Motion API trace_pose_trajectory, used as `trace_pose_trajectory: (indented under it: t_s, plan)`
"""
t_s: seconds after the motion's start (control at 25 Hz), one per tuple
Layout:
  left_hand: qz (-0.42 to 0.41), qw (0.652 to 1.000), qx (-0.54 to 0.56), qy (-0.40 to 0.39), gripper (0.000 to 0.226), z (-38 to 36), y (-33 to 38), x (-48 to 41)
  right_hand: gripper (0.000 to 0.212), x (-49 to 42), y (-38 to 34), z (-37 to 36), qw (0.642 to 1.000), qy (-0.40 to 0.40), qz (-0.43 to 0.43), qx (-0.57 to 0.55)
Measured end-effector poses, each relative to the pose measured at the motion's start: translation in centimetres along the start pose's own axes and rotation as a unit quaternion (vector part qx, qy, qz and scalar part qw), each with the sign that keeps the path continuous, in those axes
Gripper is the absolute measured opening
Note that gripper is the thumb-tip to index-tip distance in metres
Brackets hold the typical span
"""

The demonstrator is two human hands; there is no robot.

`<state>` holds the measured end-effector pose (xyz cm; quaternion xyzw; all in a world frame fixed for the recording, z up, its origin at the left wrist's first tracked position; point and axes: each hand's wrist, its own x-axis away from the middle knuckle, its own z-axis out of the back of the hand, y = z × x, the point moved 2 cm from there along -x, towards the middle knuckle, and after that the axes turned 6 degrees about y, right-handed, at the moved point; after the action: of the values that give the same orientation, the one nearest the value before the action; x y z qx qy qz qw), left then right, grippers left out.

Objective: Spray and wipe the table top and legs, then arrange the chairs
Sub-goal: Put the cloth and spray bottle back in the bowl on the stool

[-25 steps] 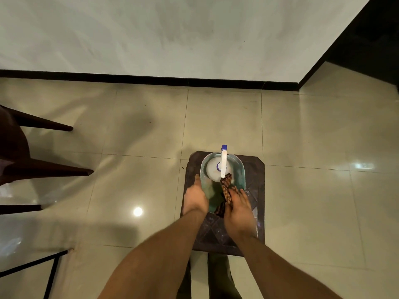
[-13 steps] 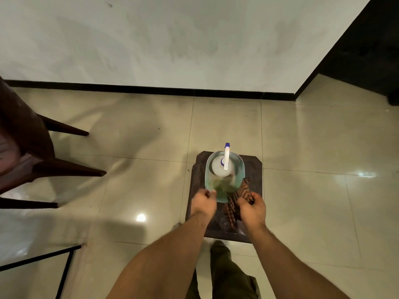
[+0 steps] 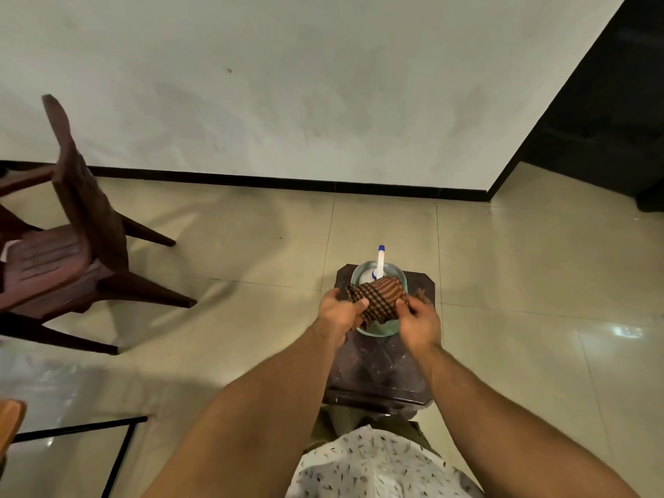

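A small dark square stool (image 3: 381, 375) stands on the tiled floor in front of me. On it sits a pale green basin (image 3: 381, 329) with a white spray bottle (image 3: 380, 264) with a blue tip inside. A brown and black checked cloth (image 3: 379, 298) is stretched over the basin. My left hand (image 3: 339, 312) grips its left end and my right hand (image 3: 418, 319) pinches its right end. A dark brown plastic chair (image 3: 75, 253) stands to the left.
A white wall with a black skirting (image 3: 287, 182) runs behind the stool. A glass table top with a thin black frame (image 3: 82, 429) lies at the lower left, an orange-brown edge (image 3: 9, 420) beside it. A dark opening (image 3: 611, 113) is at the right.
Both hands have lifted the checked cloth out of the basin and spread it between them. The view has tilted up, bringing more of the chair and wall into sight.
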<state>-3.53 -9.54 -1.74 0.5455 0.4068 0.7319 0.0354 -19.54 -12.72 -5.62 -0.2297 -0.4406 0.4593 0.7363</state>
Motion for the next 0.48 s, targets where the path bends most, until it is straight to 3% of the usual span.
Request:
trace_pose_trajectory:
  t_s: [0.12, 0.24, 0.36, 0.48]
  plan:
    - [0.013, 0.998, -0.051, -0.027, 0.042, 0.9, -0.2, 0.2, 0.028, -0.1, 0.2, 0.5, 0.998, -0.053, 0.011, -0.036]
    - [-0.047, 0.991, -0.121, -0.041, 0.023, 1.5, -0.3, 0.4, 0.028, -0.1, 0.8, 1.3, 0.997, -0.070, 0.022, -0.026]
    - [-0.139, 0.973, -0.180, -0.043, 0.021, 1.5, 0.0, 0.8, 0.016, 0.3, 1.2, 1.7, 0.993, -0.107, 0.007, -0.056]
    - [-0.173, 0.966, -0.183, -0.057, 0.021, 1.5, 0.8, 1.3, 0.001, 1.0, 0.6, 2.2, 0.990, -0.106, -0.012, -0.094]
